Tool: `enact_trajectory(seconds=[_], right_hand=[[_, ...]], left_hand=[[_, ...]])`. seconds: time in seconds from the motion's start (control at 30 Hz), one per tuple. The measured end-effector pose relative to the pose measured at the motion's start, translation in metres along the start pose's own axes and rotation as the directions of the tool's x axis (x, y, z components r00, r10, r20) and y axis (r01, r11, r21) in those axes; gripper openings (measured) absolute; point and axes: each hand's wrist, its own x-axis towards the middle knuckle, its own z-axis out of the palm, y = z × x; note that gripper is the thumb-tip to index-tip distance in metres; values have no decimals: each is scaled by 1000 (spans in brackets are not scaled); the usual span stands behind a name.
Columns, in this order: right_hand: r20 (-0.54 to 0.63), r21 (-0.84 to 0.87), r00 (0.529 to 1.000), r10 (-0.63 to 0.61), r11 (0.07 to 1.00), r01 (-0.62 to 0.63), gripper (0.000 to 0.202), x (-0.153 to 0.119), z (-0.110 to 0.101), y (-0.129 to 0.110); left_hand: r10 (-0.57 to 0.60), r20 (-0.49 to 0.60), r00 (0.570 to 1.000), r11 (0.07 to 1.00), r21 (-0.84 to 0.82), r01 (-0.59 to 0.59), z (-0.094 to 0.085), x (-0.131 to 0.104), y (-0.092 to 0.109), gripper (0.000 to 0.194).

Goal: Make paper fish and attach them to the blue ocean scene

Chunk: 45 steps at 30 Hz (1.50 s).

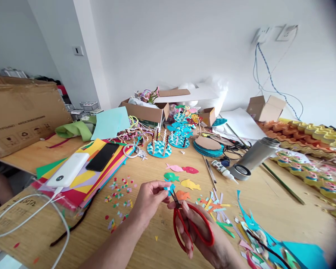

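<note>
The left hand [149, 198] pinches a small blue paper piece [168, 188] between thumb and fingertips, low and just left of centre over the wooden surface [268, 209]. The right hand [205, 239], at about 4 o'clock from the left one, grips a pair of red-handled scissors [189, 224] with fingers through the loops; the blades point up toward 11 o'clock and meet the blue piece. Just beyond the hands, at 12 to 1 o'clock, lie cut paper fish: a green one [171, 176], a yellow one [190, 184], an orange one [183, 195], a pink one [174, 167] and a red one [190, 170]. At 9 o'clock from the hands, small coloured paper scraps [119, 194] are scattered on the surface. Further out at 10 o'clock a stack of coloured paper sheets [84, 175] carries a white power bank [68, 170] and a black phone [102, 157]. At 3 o'clock lie strips and blue offcuts [249, 220]. At 1 o'clock a glue bottle [223, 170] lies beside a metal flask [254, 157] tipped on its side.
</note>
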Motion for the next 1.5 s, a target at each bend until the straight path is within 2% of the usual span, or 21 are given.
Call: enact_trajectory(seconds=[0.23,0.57,0.83,1.0,1.07,1.2,1.37,1.5], right_hand=[[-23,-5,999,23,1000,-23,48,-1,1,0],[-25,72,998,63,996,-61,52,-1,-2,0],[5,65,1000,16,998,-17,49,-2,0,2],[7,36,1000,-14,999,14,45,-2,-2,4],[1,10,999,-41,999,41,44,-2,-1,4],[-37,-73,993,-109,992,106,45,-2,1,3],[-99,-168,963,-250,958,231,39,0,1,2],[-88,-170,960,-264,954,247,35,-1,1,2]], left_hand=[[60,26,998,996,71,-62,0,1,-2,27],[294,69,953,926,226,-302,-1,0,-2,19],[286,69,956,937,189,-294,0,-1,-2,19],[134,20,991,988,80,-135,-3,1,-6,29],[110,11,994,992,61,-110,-3,2,-7,32],[166,22,986,983,81,-167,-2,1,-5,29],[191,18,981,976,108,-192,1,-1,0,26],[189,-3,982,975,116,-187,1,-1,-1,21]])
